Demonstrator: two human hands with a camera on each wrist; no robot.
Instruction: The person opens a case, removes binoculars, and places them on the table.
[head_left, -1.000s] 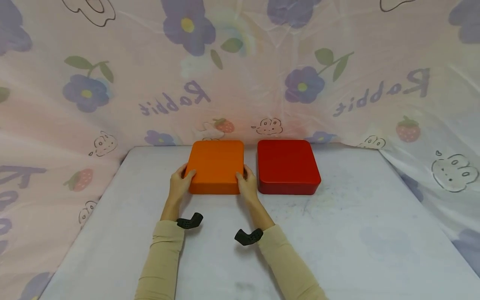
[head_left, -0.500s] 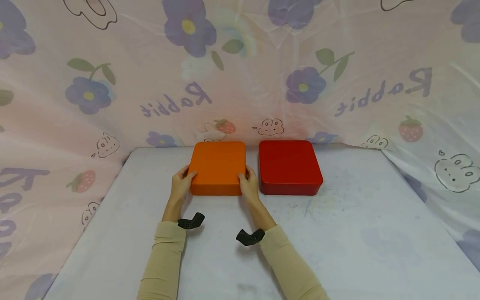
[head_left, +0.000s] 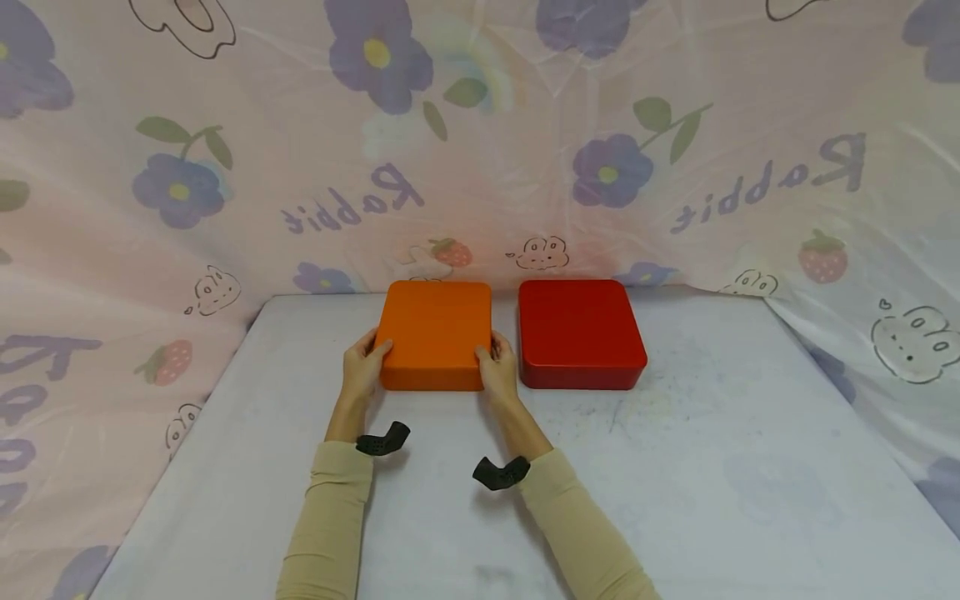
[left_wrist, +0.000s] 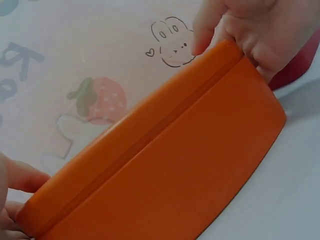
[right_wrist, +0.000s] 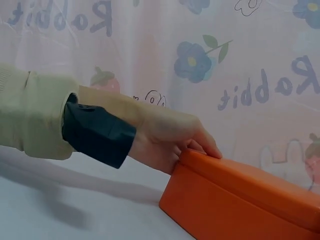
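Observation:
An orange square box with rounded corners rests on the white table, left of centre. Its side bears a seam just below the top, seen on the box in the left wrist view. My left hand grips the left side, thumb on the top edge. On the opposite side my right hand holds the box the same way, thumb over the top edge. The fingers behind the box's sides are partly hidden. In the right wrist view the left hand lies over the box's near end.
To the right of the orange box, a narrow gap away, stands a similar red box. Behind both hangs a pale pink curtain with flowers and rabbits. Black curved wrist mounts stick out between the forearms, above the white table.

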